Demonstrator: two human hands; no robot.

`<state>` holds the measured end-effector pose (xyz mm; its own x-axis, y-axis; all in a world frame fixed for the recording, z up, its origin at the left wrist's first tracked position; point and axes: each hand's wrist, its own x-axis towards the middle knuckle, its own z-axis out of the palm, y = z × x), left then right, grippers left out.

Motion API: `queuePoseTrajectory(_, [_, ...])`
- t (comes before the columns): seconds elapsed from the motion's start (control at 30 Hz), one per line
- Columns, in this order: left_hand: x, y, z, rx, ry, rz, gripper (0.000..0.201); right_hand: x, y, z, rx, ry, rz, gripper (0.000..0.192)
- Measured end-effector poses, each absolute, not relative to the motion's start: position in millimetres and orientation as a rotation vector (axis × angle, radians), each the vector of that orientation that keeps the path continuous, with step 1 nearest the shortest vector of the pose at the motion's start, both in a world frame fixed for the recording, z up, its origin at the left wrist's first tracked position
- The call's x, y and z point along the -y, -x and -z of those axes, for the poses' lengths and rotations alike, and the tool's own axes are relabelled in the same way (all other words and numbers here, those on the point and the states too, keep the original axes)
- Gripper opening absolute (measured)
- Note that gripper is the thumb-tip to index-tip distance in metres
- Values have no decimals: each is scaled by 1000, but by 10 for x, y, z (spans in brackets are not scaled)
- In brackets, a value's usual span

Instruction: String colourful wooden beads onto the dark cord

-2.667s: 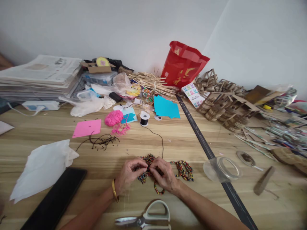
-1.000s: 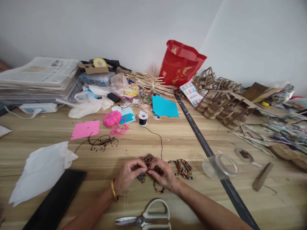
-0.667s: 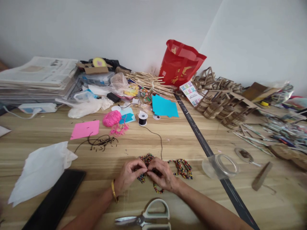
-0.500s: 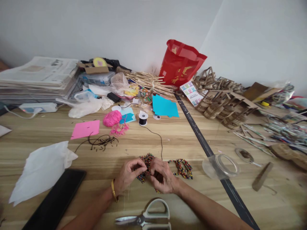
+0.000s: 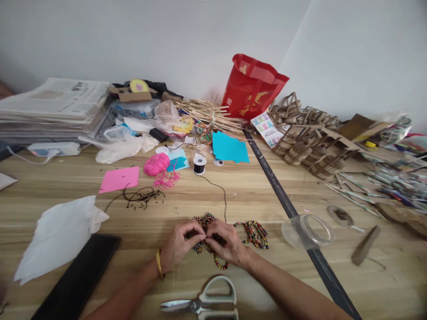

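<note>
My left hand (image 5: 180,243) and my right hand (image 5: 226,242) meet fingertip to fingertip over a pile of multicoloured beaded strands (image 5: 204,221) on the wooden table (image 5: 240,195). Both hands pinch one beaded strand, whose loop (image 5: 220,264) hangs out below my right palm. A thin black cord (image 5: 224,198) runs from the beads up to a small spool of black thread (image 5: 199,164). More beaded loops (image 5: 255,233) lie just right of my right hand. A gold bangle sits on my left wrist.
Scissors (image 5: 203,304) lie at the near edge, a black tablet (image 5: 77,278) and white tissue (image 5: 58,233) to the left. A clear jar lid (image 5: 307,231) lies right. Pink yarn (image 5: 156,164), coloured paper, newspapers (image 5: 55,104), a red bag (image 5: 251,89) and cardboard models (image 5: 310,146) crowd the back.
My fingers have shifted slightly on the beaded strand; the loop below my right hand was hidden half a second ago and shows again. Nothing else has moved.
</note>
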<state>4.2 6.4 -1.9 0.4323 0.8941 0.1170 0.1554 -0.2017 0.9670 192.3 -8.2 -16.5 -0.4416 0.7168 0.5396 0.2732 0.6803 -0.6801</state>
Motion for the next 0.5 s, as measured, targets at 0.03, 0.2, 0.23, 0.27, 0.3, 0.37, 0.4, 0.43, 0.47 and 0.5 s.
queuePoseTrajectory(0.03, [-63,-42,11,-936,-1659,-897,15,79,-1923,168,2020,761,-638,3])
queuePoseTrajectory(0.2, [-60,-44,2,-960,-1710,-920,15,71,-1929,156,2026,759,-645,7])
queuePoseTrajectory(0.23, [-59,-45,7,-964,-1716,-922,15,71,-1931,152,2024,759,-650,7])
queuePoseTrajectory(0.27, [-58,-45,12,-967,-1720,-928,15,71,-1931,147,2022,760,-653,7])
queuePoseTrajectory(0.3, [-56,-47,18,-971,-1722,-935,15,72,-1931,143,2019,760,-656,7])
queuePoseTrajectory(0.37, [-51,-51,26,-977,-1723,-952,14,73,-1932,136,2010,765,-665,8])
queuePoseTrajectory(0.4, [-49,-54,28,-976,-1724,-963,13,72,-1932,133,2006,764,-671,8])
queuePoseTrajectory(0.43, [-47,-56,28,-972,-1727,-975,13,72,-1933,131,2004,762,-676,8])
queuePoseTrajectory(0.47, [-46,-59,26,-968,-1733,-984,14,72,-1934,129,2005,755,-679,8])
queuePoseTrajectory(0.5, [-44,-60,23,-966,-1741,-988,15,71,-1935,128,2008,748,-681,8])
